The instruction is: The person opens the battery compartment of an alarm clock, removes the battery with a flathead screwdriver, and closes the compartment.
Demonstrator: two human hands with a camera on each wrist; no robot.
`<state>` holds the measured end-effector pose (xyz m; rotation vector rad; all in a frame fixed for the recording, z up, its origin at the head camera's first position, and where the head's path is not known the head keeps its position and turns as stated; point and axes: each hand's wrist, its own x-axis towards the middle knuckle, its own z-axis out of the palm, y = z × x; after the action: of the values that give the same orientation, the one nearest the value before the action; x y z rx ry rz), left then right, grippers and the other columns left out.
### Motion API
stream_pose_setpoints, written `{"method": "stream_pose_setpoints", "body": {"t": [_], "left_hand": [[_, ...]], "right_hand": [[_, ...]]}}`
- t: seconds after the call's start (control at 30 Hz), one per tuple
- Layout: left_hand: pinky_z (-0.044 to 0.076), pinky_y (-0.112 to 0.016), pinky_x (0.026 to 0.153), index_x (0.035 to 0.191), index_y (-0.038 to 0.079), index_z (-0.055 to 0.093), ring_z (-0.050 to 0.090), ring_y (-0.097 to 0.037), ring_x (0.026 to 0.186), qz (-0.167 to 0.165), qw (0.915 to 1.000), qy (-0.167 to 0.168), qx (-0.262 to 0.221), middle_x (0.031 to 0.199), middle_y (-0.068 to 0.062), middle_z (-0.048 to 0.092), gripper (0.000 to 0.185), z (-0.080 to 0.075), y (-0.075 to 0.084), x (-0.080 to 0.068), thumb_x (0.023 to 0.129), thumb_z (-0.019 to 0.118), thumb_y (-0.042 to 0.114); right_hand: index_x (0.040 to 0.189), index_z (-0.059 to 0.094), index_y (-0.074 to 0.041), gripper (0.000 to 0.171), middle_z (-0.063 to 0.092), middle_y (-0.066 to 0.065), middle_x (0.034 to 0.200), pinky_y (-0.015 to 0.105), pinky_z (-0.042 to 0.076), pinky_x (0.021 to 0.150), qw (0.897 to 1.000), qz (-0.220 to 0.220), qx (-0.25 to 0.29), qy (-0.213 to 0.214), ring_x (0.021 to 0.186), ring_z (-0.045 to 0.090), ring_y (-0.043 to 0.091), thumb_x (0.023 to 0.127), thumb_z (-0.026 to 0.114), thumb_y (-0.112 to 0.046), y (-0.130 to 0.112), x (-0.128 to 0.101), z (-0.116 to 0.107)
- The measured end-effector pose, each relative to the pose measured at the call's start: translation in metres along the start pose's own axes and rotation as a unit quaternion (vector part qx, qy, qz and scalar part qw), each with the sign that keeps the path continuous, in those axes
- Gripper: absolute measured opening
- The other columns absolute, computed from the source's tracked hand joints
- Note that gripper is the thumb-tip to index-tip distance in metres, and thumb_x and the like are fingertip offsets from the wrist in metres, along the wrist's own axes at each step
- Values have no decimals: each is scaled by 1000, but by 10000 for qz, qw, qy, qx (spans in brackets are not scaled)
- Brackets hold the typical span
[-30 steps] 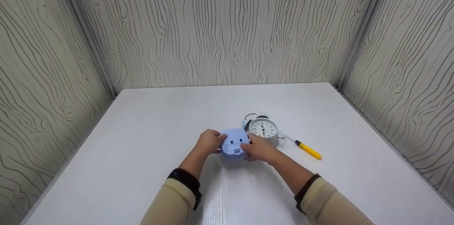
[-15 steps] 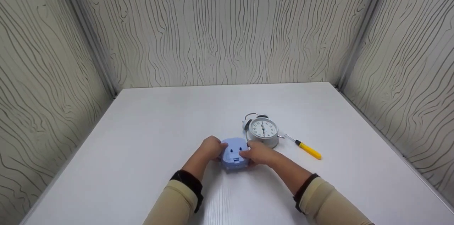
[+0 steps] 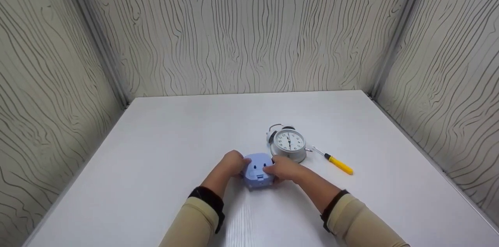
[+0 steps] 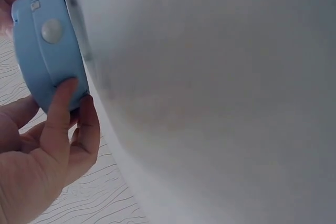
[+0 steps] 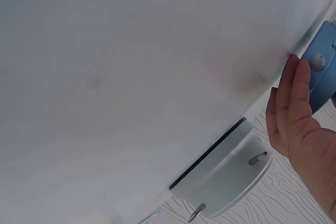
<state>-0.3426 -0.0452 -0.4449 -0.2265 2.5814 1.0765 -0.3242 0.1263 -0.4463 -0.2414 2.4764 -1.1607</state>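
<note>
A rounded light-blue plastic case [image 3: 257, 159] with two dark dots and a small tab on top is between both hands, near the middle of the white table. My left hand [image 3: 233, 162] grips its left side, thumb on top and fingers along the side. On the right side my right hand [image 3: 287, 167] holds it the same way, its thumb near the dark dots. The left wrist view shows a pale round knob on the side of the case [image 4: 39, 51]. Whether its underside touches the table cannot be told.
A white twin-bell alarm clock [image 3: 289, 140] stands just behind my right hand. To its right lies a screwdriver [image 3: 340, 164] with a yellow and black handle. Wood-grain panels [image 3: 249, 29] enclose the white table [image 3: 175, 130] at the back and sides.
Both hands have brought the light-blue case a little closer to me, away from the alarm clock, and the case has kept nearly still over the last half second. Clock and screwdriver stay put.
</note>
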Motion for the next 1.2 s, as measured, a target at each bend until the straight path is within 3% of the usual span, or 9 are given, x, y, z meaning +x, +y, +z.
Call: {"method": "stream_pose_setpoints", "body": {"t": [0.13, 0.4, 0.63, 0.9, 0.97, 1.07, 1.2], "left_hand": [[42, -28, 54, 92, -3, 61, 53, -18, 61, 50, 9996, 0, 273, 69, -7, 56, 34, 1, -1, 0, 84, 55, 30], [40, -27, 50, 89, -3, 61, 54, -18, 59, 56, 9986, -102, 514, 66, -8, 56, 32, 3, -2, 2, 83, 57, 29], [41, -28, 51, 90, -2, 61, 52, -18, 57, 20, 9987, -223, 462, 66, -8, 56, 31, 3, -2, 3, 84, 55, 27], [46, -31, 58, 116, -2, 51, 55, -21, 67, 276, 9978, -350, 487, 85, -10, 56, 40, 1, 1, 1, 84, 55, 22], [46, -32, 58, 116, -3, 50, 55, -21, 67, 302, 9976, -377, 488, 85, -11, 56, 41, 1, 1, 0, 84, 56, 22], [47, -32, 58, 116, -2, 50, 56, -21, 67, 371, 9974, -425, 453, 88, -11, 56, 42, -1, 2, -4, 83, 57, 21], [48, -32, 63, 119, 0, 48, 55, -21, 79, 515, 9964, -523, 418, 105, -12, 55, 45, -4, 4, -9, 82, 59, 23]], "right_hand": [[110, 48, 6, 38, 57, 9, 90, 32, 49, 65, 9999, -92, -129, 29, 76, 57, 18, 83, 56, -20, 1, 0, 1], [105, 50, 6, 38, 54, 8, 82, 29, 48, 58, 9969, 391, -684, 79, 69, 55, 18, 81, 58, -22, 1, 2, 4], [102, 50, 4, 34, 54, 9, 80, 30, 49, 57, 9974, 479, -547, -17, 65, 57, 18, 82, 58, -23, 0, 4, 3], [91, 51, 1, 24, 55, 11, 74, 32, 51, 56, 9985, 460, -292, -80, 61, 58, 21, 82, 57, -20, 0, 2, 0], [90, 52, 1, 23, 55, 11, 74, 32, 51, 56, 9986, 433, -287, -81, 61, 58, 21, 82, 58, -20, 0, 2, 0], [97, 51, 2, 29, 55, 9, 76, 32, 51, 55, 9988, 318, -353, -74, 62, 58, 20, 81, 60, -22, 1, 2, 0], [119, 44, 0, 51, 56, 9, 89, 32, 50, 57, 9978, -41, -661, -30, 69, 58, 19, 78, 63, -26, 2, 1, -3]]}}
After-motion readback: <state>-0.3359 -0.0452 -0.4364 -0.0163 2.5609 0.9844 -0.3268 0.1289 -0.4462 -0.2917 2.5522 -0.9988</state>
